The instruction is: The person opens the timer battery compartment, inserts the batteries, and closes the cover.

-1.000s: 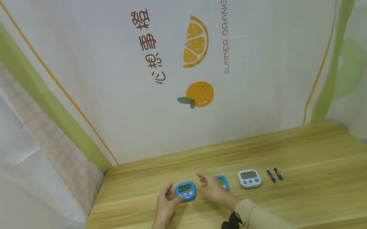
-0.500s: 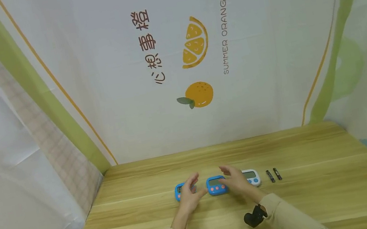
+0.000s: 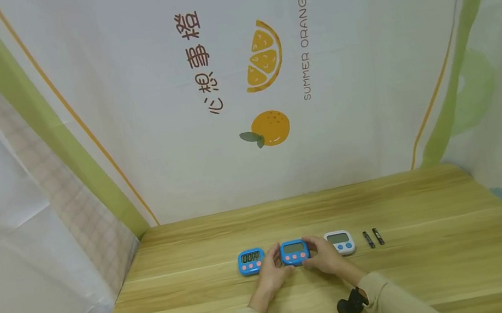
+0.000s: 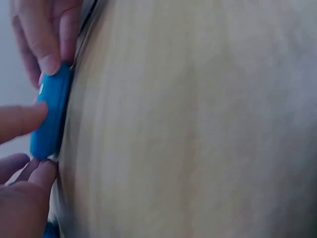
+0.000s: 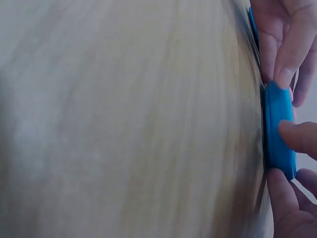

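A blue digital timer (image 3: pixel 295 252) with pink buttons and a blank screen lies in the middle of the row. Both hands grip it by its sides. My left hand (image 3: pixel 273 273) has its thumb on the front edge and its fingertips at the left end. From the right, my right hand (image 3: pixel 323 255) holds the other end, its thumb at the front edge. In both wrist views the blue timer's edge (image 4: pixel 52 111) shows between the fingers, low at the table. Left of the hands, a second blue timer (image 3: pixel 250 262) reads 00:00.
A white timer (image 3: pixel 340 243) with blue buttons lies just right of my right hand, partly covered by it. Two small dark batteries (image 3: pixel 373 238) lie farther right on the wooden table (image 3: pixel 449 267). Behind the table hangs a white cloth (image 3: pixel 357 133) with orange prints.
Both hands have moved right from the left blue timer to the middle one and have closed in on its two sides. The left timer is uncovered again.
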Action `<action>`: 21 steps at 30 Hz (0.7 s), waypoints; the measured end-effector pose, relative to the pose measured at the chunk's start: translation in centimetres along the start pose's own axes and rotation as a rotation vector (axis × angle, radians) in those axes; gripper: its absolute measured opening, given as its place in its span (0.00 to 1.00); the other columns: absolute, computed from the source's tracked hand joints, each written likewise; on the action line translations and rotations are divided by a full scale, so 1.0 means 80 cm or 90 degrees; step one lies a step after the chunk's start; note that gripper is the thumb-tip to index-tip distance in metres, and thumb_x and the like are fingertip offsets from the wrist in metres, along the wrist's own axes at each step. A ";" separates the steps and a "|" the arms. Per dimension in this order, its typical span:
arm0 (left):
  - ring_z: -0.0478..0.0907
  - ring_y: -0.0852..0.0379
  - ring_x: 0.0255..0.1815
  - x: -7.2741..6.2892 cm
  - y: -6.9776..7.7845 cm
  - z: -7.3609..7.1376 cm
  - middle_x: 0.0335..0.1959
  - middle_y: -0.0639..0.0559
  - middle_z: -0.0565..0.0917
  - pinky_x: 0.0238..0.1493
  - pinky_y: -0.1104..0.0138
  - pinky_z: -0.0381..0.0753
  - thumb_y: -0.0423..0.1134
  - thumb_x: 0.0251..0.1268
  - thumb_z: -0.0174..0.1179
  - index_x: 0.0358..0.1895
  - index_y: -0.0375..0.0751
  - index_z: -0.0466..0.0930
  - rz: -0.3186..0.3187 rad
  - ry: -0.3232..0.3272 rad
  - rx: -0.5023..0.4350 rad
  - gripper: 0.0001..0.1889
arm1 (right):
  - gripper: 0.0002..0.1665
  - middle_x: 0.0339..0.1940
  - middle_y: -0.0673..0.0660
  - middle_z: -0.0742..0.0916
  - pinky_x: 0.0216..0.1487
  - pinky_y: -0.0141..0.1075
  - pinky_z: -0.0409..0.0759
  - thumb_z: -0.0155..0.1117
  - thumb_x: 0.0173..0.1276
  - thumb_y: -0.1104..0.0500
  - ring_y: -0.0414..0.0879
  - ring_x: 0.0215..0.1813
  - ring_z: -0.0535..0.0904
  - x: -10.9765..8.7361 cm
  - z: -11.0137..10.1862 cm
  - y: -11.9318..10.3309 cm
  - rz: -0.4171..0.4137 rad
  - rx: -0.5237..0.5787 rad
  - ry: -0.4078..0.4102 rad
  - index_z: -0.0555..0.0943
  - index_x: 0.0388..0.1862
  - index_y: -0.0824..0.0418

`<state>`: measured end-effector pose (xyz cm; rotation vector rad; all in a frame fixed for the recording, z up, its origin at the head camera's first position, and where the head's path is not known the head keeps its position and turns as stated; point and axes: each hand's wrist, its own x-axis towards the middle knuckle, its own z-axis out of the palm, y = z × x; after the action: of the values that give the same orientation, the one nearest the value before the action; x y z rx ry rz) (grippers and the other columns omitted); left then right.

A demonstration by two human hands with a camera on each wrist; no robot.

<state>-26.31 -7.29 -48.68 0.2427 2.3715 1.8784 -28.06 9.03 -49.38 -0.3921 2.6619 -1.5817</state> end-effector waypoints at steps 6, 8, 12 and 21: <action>0.62 0.34 0.57 0.000 -0.002 0.005 0.57 0.23 0.62 0.53 0.57 0.70 0.18 0.49 0.56 0.60 0.18 0.54 0.026 0.029 0.020 0.32 | 0.33 0.49 0.70 0.76 0.48 0.45 0.75 0.69 0.47 0.71 0.61 0.50 0.73 -0.002 -0.003 -0.001 -0.013 -0.002 -0.014 0.69 0.53 0.75; 0.66 0.35 0.55 -0.002 -0.001 0.005 0.54 0.24 0.64 0.50 0.59 0.73 0.18 0.49 0.57 0.59 0.18 0.55 0.029 0.032 0.022 0.31 | 0.32 0.50 0.70 0.76 0.48 0.45 0.75 0.69 0.47 0.69 0.61 0.50 0.74 -0.003 -0.006 -0.001 -0.017 0.000 -0.022 0.69 0.53 0.75; 0.69 0.36 0.51 -0.008 0.002 0.000 0.51 0.26 0.68 0.46 0.59 0.76 0.22 0.51 0.57 0.60 0.19 0.56 0.031 0.021 0.007 0.31 | 0.33 0.51 0.70 0.76 0.47 0.45 0.76 0.68 0.50 0.66 0.61 0.50 0.74 -0.006 -0.016 -0.003 -0.024 0.035 -0.049 0.68 0.55 0.75; 0.67 0.36 0.54 -0.018 0.027 -0.014 0.54 0.33 0.68 0.50 0.56 0.73 0.34 0.55 0.61 0.61 0.27 0.59 0.042 0.013 0.019 0.32 | 0.33 0.52 0.71 0.75 0.46 0.44 0.77 0.67 0.54 0.61 0.64 0.52 0.71 -0.016 -0.045 -0.032 -0.075 0.089 -0.094 0.67 0.55 0.76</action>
<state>-24.98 -8.15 -46.30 0.3100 2.4351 1.8834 -26.83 11.26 -45.54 -0.6428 2.4437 -1.6849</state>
